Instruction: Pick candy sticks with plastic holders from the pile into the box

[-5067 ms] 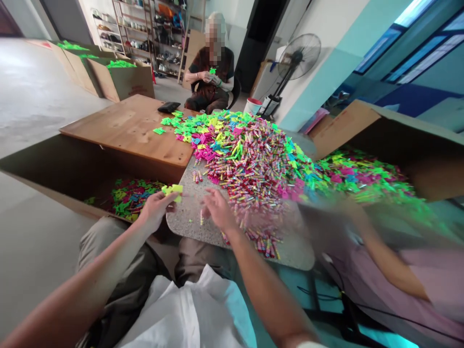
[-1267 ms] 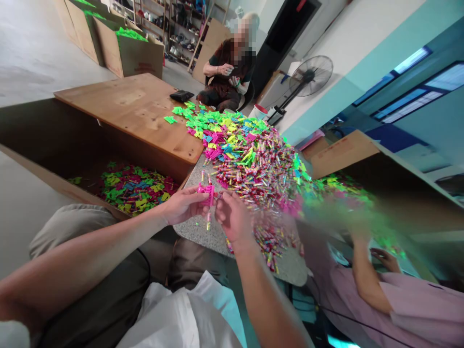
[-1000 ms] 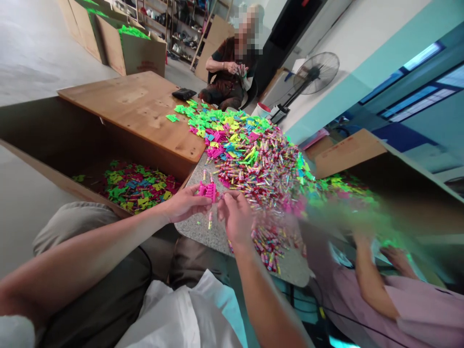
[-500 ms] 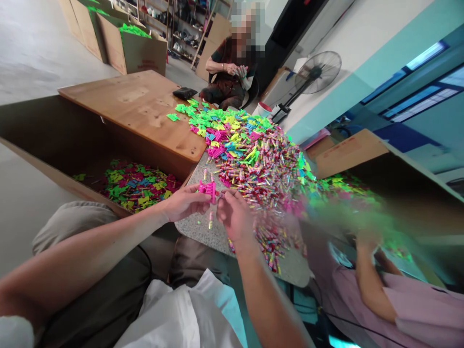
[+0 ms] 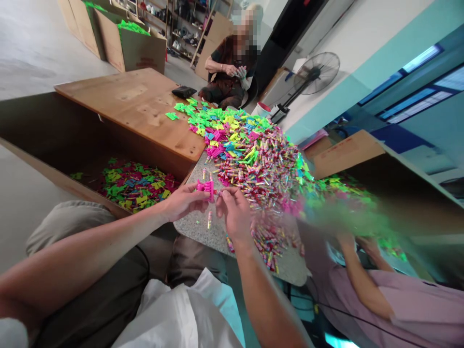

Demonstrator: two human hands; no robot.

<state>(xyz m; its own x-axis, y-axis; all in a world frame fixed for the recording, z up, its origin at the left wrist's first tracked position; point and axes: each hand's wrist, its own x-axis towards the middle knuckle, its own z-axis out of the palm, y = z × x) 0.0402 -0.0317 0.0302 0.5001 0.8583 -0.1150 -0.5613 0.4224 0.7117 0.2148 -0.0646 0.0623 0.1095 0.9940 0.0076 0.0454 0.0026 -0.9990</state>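
Note:
My left hand (image 5: 183,202) is closed on a pink plastic comb-like holder (image 5: 205,187), held just above the near edge of the speckled stone table (image 5: 195,227). My right hand (image 5: 235,212) is pinched on a small tube (image 5: 218,192) and presses its end against the holder's right side. A large heap of small coloured tubes (image 5: 261,169) and of green, pink and yellow holders (image 5: 217,123) covers the table beyond my hands. One loose tube (image 5: 209,220) lies below my hands.
An open cardboard box (image 5: 54,130) at my left holds filled coloured holders (image 5: 134,183); a wooden board (image 5: 137,108) lies over it. A person in pink (image 5: 380,299) works at my right by another box (image 5: 366,154). A seated person (image 5: 230,67) and a fan (image 5: 317,72) are farther back.
Five seconds ago my left hand held a yellow holder over the box; now it holds a pink one. Over the last second my hands stay together, the right one working a tube at the holder.

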